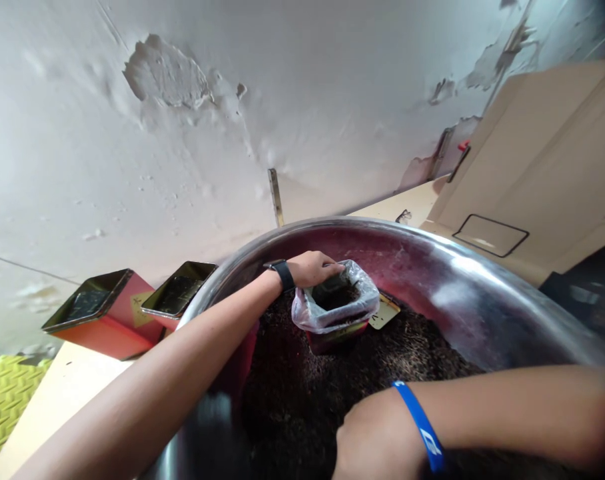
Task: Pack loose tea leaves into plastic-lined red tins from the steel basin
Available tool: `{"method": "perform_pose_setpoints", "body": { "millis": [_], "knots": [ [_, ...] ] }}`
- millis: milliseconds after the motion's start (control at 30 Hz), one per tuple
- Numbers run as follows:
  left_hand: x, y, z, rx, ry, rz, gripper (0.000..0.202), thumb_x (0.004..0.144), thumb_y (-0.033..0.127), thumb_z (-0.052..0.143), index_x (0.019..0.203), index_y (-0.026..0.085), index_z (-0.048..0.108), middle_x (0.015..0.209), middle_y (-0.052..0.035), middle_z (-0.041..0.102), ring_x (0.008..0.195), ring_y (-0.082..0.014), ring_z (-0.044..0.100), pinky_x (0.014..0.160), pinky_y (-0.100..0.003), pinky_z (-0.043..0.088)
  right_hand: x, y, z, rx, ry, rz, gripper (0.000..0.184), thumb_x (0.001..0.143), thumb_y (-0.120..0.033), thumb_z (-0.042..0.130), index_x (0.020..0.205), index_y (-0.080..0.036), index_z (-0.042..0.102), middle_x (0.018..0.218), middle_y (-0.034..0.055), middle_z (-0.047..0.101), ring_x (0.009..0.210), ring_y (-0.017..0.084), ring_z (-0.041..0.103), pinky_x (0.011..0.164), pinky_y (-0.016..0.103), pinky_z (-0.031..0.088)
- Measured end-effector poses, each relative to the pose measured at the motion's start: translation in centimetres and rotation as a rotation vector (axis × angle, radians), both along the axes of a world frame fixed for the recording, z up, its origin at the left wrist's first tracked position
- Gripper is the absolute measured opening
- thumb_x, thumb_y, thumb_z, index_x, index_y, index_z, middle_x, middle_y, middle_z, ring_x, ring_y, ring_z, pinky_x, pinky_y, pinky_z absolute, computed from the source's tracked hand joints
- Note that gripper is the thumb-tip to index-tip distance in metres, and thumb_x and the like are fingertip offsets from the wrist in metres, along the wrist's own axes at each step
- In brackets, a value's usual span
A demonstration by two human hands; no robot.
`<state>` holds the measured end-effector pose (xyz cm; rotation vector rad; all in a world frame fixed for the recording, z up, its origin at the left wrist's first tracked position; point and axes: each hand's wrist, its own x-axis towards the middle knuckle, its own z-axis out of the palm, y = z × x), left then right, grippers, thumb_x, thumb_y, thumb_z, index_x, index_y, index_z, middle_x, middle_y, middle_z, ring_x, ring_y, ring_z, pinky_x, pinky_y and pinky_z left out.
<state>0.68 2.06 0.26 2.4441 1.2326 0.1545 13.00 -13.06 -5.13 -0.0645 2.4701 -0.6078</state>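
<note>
Peeling white wall point(182, 153) up top, cream tabletop point(57, 393) below, and a broad metal basin point(462, 293) rules the scene, its floor heaped with dark loose leaves point(397, 360). Toward the basin's far edge sits the tin point(335, 340), upright on the heap, its clear plastic liner point(342, 319) folded over the mouth, dark leaves inside. And there's the left hand point(315, 268), black watch point(282, 275) on the wrist, grasping the liner at its far left rim! Nearer the basin's near edge, the right hand point(377, 437) in its blue wristband point(422, 430) is low over the leaves; fingers hidden, so clenched or released, I can't tell. Outside the basin's left edge, two open tins, one red point(132, 327), one smaller point(180, 293).
</note>
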Motion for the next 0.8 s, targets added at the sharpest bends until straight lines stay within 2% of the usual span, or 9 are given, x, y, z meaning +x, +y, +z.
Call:
{"method": "perform_pose_setpoints", "body": {
  "millis": [133,267,333,400,500,567,633,700,800],
  "knots": [
    [0.0,0.0,0.0,0.008,-0.009,-0.025,0.050,0.083,0.053,0.032,0.094,0.017,0.065,0.086,-0.0048,0.065,0.068,-0.0124,0.053,0.060,-0.022,0.035,0.7,0.6,3.9,0.051,0.295,-0.132,0.018,0.070,-0.033,0.059,0.086,-0.026,0.057,0.072,-0.0042,0.064,0.063,0.013,0.059,0.046,0.021,0.035],
    [0.0,-0.2,0.2,0.003,-0.016,-0.016,0.049,0.083,0.051,0.033,0.092,0.016,0.064,0.085,-0.0046,0.065,0.068,-0.0125,0.053,0.059,-0.022,0.035,1.9,3.3,7.6,0.149,0.606,-0.358,0.028,0.081,-0.044,0.046,0.093,-0.021,0.058,0.082,0.0001,0.063,0.074,0.012,0.057,0.061,0.022,0.038],
    [0.0,-0.4,0.4,-0.006,-0.024,-0.014,0.045,0.083,0.048,0.035,0.094,0.015,0.064,0.084,-0.0045,0.065,0.069,-0.0131,0.053,0.057,-0.022,0.035,2.5,5.5,8.2,0.285,0.703,-0.477,0.030,0.084,-0.042,0.043,0.094,-0.019,0.058,0.086,0.0023,0.062,0.076,0.013,0.056,0.066,0.024,0.038],
    [0.0,-0.5,0.5,-0.015,-0.025,-0.038,0.036,0.082,0.039,0.041,0.095,0.015,0.064,0.084,-0.0046,0.066,0.071,-0.0140,0.053,0.058,-0.022,0.035,3.0,7.6,8.0,0.439,0.745,-0.576,0.032,0.085,-0.042,0.041,0.095,-0.018,0.058,0.087,0.0042,0.061,0.079,0.015,0.054,0.069,0.027,0.038],
    [0.0,-0.5,0.7,-0.019,-0.012,-0.035,0.029,0.076,0.026,0.048,0.098,0.016,0.064,0.085,-0.0037,0.066,0.074,-0.0145,0.054,0.058,-0.021,0.036,3.4,9.4,7.4,0.579,0.744,-0.582,0.032,0.084,-0.041,0.042,0.098,-0.017,0.058,0.093,0.0064,0.060,0.086,0.017,0.053,0.075,0.030,0.037],
    [0.0,-0.5,0.7,-0.017,-0.002,-0.020,0.030,0.073,0.026,0.049,0.097,0.017,0.064,0.084,-0.0029,0.066,0.073,-0.0143,0.054,0.058,-0.021,0.036,3.4,9.0,7.4,0.611,0.771,-0.552,0.031,0.084,-0.039,0.042,0.098,-0.017,0.058,0.097,0.0069,0.059,0.091,0.018,0.051,0.079,0.033,0.036],
    [0.0,-0.5,0.5,-0.024,-0.007,-0.021,0.030,0.075,0.032,0.048,0.096,0.017,0.064,0.082,-0.0026,0.066,0.072,-0.0140,0.054,0.058,-0.021,0.036,3.1,7.4,7.9,0.577,0.840,-0.559,0.029,0.085,-0.037,0.041,0.094,-0.016,0.059,0.095,0.0066,0.059,0.091,0.018,0.050,0.082,0.034,0.034],
    [0.0,-0.4,0.3,-0.023,-0.027,-0.012,0.036,0.079,0.040,0.043,0.094,0.017,0.065,0.081,-0.0028,0.066,0.070,-0.0135,0.054,0.057,-0.021,0.036,2.6,5.3,8.1,0.434,0.869,-0.521,0.027,0.085,-0.034,0.040,0.088,-0.015,0.060,0.088,0.0050,0.059,0.086,0.015,0.051,0.081,0.031,0.035],
    [0.0,-0.1,0.0,-0.018,-0.053,0.010,0.046,0.081,0.050,0.036,0.092,0.017,0.065,0.083,-0.0033,0.065,0.068,-0.0128,0.054,0.058,-0.021,0.036,1.9,2.7,6.7,0.116,0.690,-0.292,0.025,0.083,-0.036,0.044,0.090,-0.017,0.060,0.085,0.0024,0.061,0.080,0.012,0.054,0.075,0.024,0.039]
  ]
}}
